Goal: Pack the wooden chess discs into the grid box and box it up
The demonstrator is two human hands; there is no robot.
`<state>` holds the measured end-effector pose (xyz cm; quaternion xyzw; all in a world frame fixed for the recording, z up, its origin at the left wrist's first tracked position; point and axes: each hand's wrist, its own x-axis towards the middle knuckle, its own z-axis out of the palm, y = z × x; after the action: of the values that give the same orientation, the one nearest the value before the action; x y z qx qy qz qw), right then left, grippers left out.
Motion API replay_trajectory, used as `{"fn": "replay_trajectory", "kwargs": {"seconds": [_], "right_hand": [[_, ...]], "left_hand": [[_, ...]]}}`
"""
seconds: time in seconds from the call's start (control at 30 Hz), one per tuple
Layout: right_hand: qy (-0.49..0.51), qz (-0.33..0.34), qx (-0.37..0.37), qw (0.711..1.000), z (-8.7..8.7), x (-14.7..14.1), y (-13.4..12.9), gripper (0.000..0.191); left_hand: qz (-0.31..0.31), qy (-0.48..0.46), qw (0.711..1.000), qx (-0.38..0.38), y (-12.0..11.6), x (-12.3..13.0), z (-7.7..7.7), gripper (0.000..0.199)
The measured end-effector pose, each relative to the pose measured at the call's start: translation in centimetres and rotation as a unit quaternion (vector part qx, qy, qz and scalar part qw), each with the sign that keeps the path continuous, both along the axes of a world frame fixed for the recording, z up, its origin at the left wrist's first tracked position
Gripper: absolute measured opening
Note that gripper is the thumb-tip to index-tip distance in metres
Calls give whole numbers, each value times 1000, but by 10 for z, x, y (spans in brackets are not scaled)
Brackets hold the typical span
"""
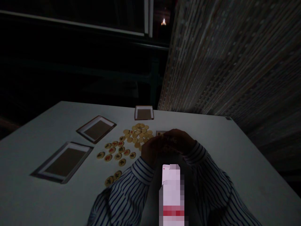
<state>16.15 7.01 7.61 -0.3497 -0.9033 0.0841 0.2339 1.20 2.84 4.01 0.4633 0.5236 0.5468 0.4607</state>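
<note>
My left hand point(152, 148) and my right hand point(180, 140) are close together over the table, fingers curved toward each other around a tray point(161, 133) partly hidden beneath them. Some round pieces show dimly between the hands; whether either hand grips any cannot be made out. Left of my left hand, several wooden discs point(118, 156) with red or black characters lie spread out. Beyond them sits a cluster of discs point(140, 131), mostly plain side up.
Three shallow trays stand on the white table: one at the left point(66, 160), one behind it point(97, 129), one at the far edge point(144, 113). A lit, pixelated phone point(171, 191) lies between my forearms. A string curtain point(207, 56) hangs behind the right side.
</note>
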Motion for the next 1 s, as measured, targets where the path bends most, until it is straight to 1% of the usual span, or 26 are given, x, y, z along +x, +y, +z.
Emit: {"fn": "replay_trajectory", "kwargs": {"seconds": [0.07, 0.17, 0.23, 0.37, 0.5, 0.57, 0.7, 0.77, 0.87, 1.0], "right_hand": [[-10, 9, 9, 1000, 1, -1, 1, 20], [-40, 25, -6, 999, 4, -1, 1, 19], [-57, 11, -10, 998, 5, 1, 0, 20], [-43, -35, 10, 998, 7, 10, -1, 21], [-58, -64, -9, 996, 8, 23, 2, 25], [-68, -76, -16, 995, 8, 29, 4, 28], [-111, -105, -47, 987, 8, 37, 6, 30], [-136, -117, -66, 982, 9, 40, 6, 30], [-157, -129, -89, 975, 11, 40, 6, 29], [-175, -128, -117, 969, 11, 40, 6, 27]], "left_hand": [[0, 10, 1000, 5, 0, 0, 0, 16], [-4, 22, 1000, 9, 0, 0, -1, 17], [0, 33, 999, 8, 0, -1, -3, 19], [54, 72, 996, 15, 1, -5, -7, 24], [107, 115, 987, 37, 5, -10, -13, 24], [115, 137, 983, 47, 6, -12, -17, 23], [84, 177, 980, 42, 8, -13, -27, 25], [66, 192, 979, 35, 8, -13, -30, 26], [44, 219, 974, 27, 7, -12, -28, 26], [26, 254, 967, 11, 6, -11, -24, 27]]}}
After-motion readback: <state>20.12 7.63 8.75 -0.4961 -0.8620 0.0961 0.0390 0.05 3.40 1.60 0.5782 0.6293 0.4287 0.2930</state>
